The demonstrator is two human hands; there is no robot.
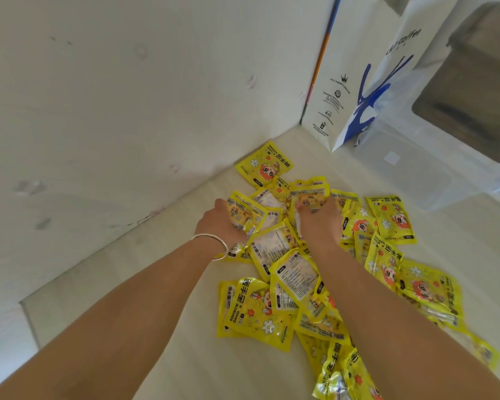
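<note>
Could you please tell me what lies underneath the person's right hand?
The right hand grips a yellow packet atop the pile of packets; the left hand grips another packet beside it. Whatever lies directly beneath the right palm and forearm is covered.

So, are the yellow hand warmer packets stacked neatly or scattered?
Scattered: the yellow packets lie in a loose overlapping heap on the pale surface, some face up, some face down.

left hand: fingers curled, gripping | right hand: fingers curled, gripping | both arms outstretched
</note>
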